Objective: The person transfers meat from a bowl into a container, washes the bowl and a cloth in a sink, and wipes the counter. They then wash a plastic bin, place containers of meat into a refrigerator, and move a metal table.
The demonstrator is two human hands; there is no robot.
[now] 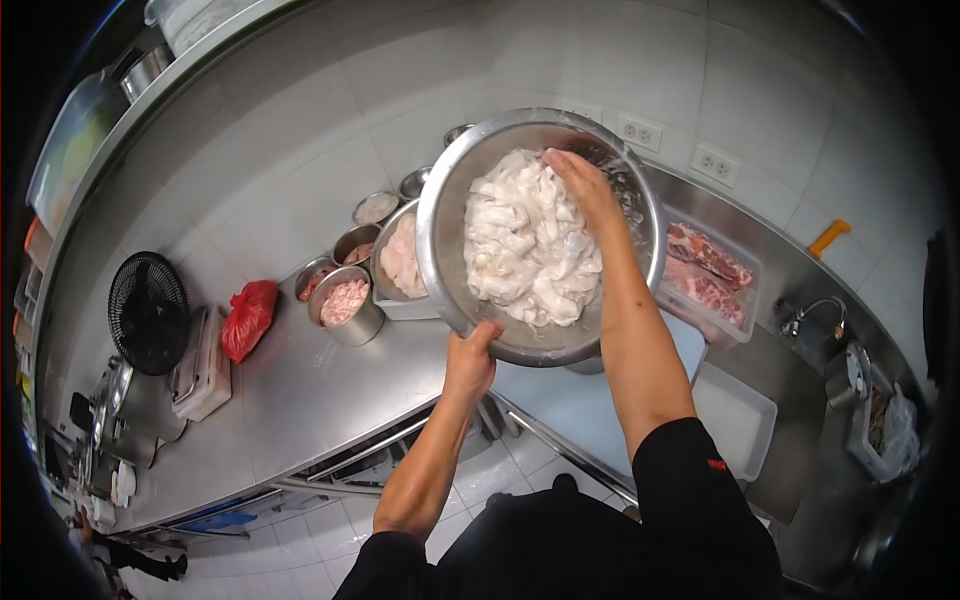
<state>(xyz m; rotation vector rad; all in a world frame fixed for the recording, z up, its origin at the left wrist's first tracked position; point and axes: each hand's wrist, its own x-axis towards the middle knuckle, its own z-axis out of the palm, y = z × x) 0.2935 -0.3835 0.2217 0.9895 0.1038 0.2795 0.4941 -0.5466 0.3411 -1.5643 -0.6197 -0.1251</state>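
Observation:
A large steel mixing bowl (440, 215) is held up over the counter, its mouth tilted toward me. Inside lies a heap of pale, wet, slippery-looking raw meat pieces (530, 240). My left hand (470, 360) grips the bowl's rim at the lower left, thumb over the edge. Reaching into the bowl, my right hand (585, 187) rests its stretched fingers against the upper right side of the heap. Below the bowl is a light blue cutting board (560, 405), partly covered by it.
Left of the bowl stand a steel pot of minced meat (345, 300) and several smaller containers. On the right are a clear tub of red meat (705, 265), a white tray (735, 410) and a faucet (820, 312). A red plastic bag (248, 320) and black fan (148, 312) stand farther left.

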